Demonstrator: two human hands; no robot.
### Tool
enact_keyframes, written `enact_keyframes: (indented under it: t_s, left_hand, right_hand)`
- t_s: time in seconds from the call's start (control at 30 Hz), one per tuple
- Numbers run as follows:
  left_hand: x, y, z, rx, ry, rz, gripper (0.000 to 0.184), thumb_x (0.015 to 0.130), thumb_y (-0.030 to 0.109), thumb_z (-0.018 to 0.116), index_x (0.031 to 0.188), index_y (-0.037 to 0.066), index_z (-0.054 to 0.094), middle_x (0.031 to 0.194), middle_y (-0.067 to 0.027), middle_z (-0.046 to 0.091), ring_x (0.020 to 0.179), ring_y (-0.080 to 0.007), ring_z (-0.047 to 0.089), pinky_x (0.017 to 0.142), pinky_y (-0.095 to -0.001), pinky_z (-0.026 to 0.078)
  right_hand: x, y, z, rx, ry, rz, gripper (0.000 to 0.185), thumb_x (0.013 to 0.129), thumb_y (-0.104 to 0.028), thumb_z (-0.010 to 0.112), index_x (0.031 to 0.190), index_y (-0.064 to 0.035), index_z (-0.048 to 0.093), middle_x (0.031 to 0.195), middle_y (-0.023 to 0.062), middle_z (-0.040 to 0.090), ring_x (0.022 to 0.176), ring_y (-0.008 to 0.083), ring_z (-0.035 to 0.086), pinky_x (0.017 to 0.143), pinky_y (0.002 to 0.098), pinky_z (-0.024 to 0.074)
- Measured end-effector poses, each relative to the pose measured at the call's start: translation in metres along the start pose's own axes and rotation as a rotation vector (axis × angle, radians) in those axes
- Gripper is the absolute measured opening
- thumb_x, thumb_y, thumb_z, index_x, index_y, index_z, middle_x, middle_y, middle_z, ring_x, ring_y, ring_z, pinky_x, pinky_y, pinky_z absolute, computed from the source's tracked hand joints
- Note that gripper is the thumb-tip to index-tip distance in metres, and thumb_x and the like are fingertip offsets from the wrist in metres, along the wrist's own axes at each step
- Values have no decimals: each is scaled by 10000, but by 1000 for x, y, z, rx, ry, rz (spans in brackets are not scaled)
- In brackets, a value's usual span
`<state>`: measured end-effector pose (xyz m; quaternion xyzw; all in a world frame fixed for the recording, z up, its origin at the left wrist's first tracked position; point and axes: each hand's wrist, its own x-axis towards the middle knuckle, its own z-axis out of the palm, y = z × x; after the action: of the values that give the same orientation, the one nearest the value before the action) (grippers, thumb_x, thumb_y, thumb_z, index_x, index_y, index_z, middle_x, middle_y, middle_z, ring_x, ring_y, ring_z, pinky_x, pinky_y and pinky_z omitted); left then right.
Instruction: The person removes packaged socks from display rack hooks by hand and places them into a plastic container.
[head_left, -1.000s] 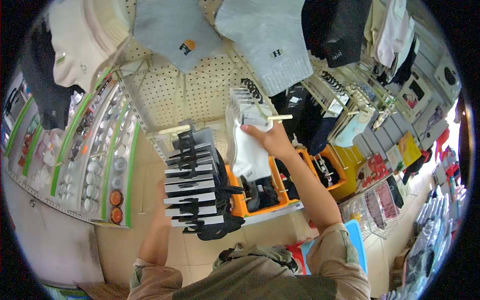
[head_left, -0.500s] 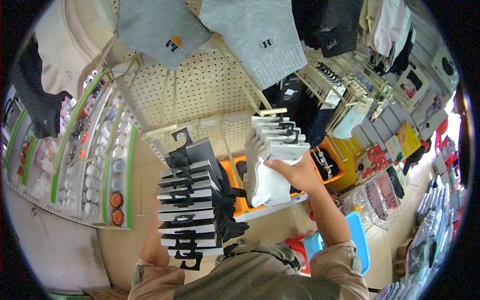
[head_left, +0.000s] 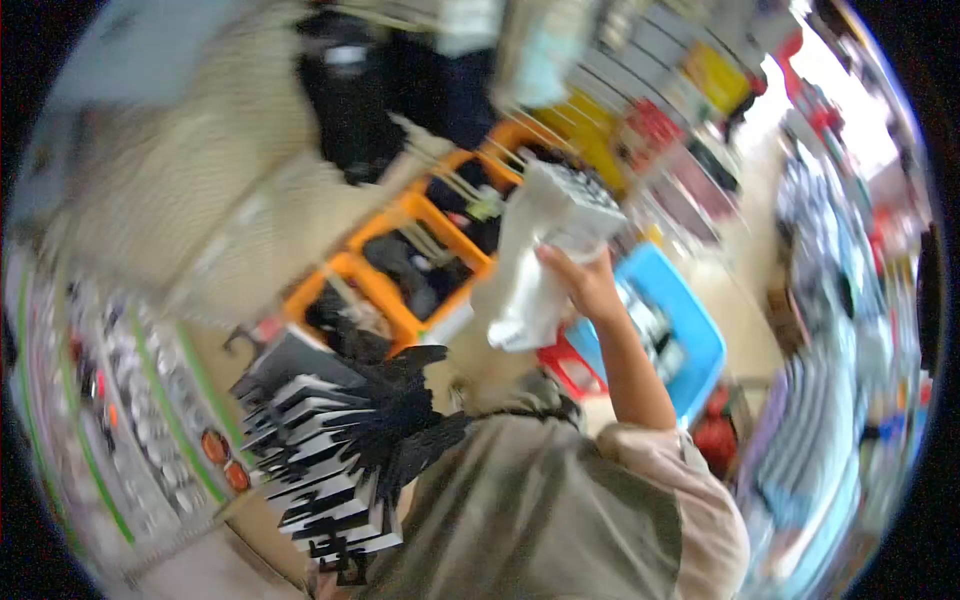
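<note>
My right hand [head_left: 585, 278] is clamped on a bundle of white socks [head_left: 535, 250], thumb across the near side, the carded end raised toward the far right and the toes hanging down to the left. The bundle sits in the gap between the row of orange baskets [head_left: 423, 212] on its left and the blue tub [head_left: 712, 335] on its right, overlapping the baskets' right edge in my view. A strip of tiled floor [head_left: 745, 300] shows beyond the tub's right edge, before the stacked packages [head_left: 810, 430]. Near left, a thick bundle of black socks [head_left: 345, 430] on white-edged cards fans out close against my shirt [head_left: 540, 510]; its left edge comes near the green-edged shelves [head_left: 175, 420]. My left hand is hidden there, so I cannot tell whether its fingers are closed. The pegboard [head_left: 200, 180] at far left is blurred.
</note>
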<state>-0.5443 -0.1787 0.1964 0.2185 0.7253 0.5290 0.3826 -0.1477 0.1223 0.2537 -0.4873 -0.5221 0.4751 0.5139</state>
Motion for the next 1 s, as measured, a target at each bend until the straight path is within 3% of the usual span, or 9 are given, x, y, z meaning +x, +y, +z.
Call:
enact_keyframes:
  t_s: [0.1, 0.23, 0.4, 0.47, 0.63, 0.77, 0.9, 1.0]
  left_hand:
    - [-27, -41, -32, 193, -19, -228, 336, 839, 83, 608, 1163, 18, 547, 974, -89, 598, 859, -232, 606, 744, -400, 529]
    - [-27, -56, -53, 385, -92, -402, 345, 829, 76, 619, 1162, 20, 549, 983, -87, 597, 871, -231, 603, 756, -397, 524]
    - [33, -44, 3, 507, -287, -368, 358, 816, 68, 634, 1162, 23, 552, 994, -84, 595, 886, -229, 599, 771, -394, 518]
    - [57, -38, 44, 525, -386, -324, 364, 810, 64, 639, 1162, 24, 553, 999, -83, 595, 893, -228, 598, 778, -393, 516]
    - [70, -27, 154, 530, -558, -232, 378, 797, 56, 654, 1161, 27, 556, 1011, -80, 593, 908, -227, 594, 793, -389, 510]
    - [47, -24, 217, 549, -592, -202, 389, 787, 49, 665, 1161, 29, 559, 1020, -78, 592, 920, -225, 591, 805, -386, 505]
    - [4, -22, 217, 641, -505, -256, 401, 776, 42, 677, 1160, 31, 561, 1029, -76, 591, 933, -224, 588, 817, -384, 501]
    - [-37, -17, 189, 780, -389, -345, 410, 768, 37, 685, 1160, 33, 563, 1036, -74, 590, 942, -223, 586, 826, -382, 497]
  right_hand:
    - [-30, 11, -59, -103, 283, 80, 331, 817, -188, 738, 1076, -17, 623, 964, 47, 653, 862, 155, 607, 741, 316, 491]
    - [-79, 44, -155, -5, 637, 133, 362, 831, -223, 727, 1103, -8, 628, 982, 65, 660, 856, 157, 612, 744, 315, 498]
    - [-153, 54, -243, 26, 983, 131, 414, 823, -179, 740, 1148, 30, 590, 1084, 88, 638, 933, 177, 618, 812, 313, 491]
    - [-176, 74, -271, -61, 1055, 89, 394, 827, -217, 723, 1116, 27, 611, 1032, 84, 654, 884, 168, 624, 778, 304, 495]
    - [-220, 111, -328, -46, 1106, 258, 443, 814, -239, 741, 1136, 39, 616, 1031, 92, 663, 884, 159, 626, 765, 305, 497]
    - [-233, 164, -378, 54, 1066, 446, 449, 815, -194, 760, 1162, 36, 591, 1087, 103, 647, 945, 192, 626, 836, 326, 498]
    - [-235, 244, -411, 177, 970, 503, 448, 800, -205, 781, 1148, 24, 617, 1078, 106, 661, 937, 193, 641, 810, 322, 511]
    - [-224, 308, -431, 57, 945, 632, 406, 793, -226, 786, 1098, 6, 654, 1024, 87, 679, 888, 171, 646, 775, 314, 513]
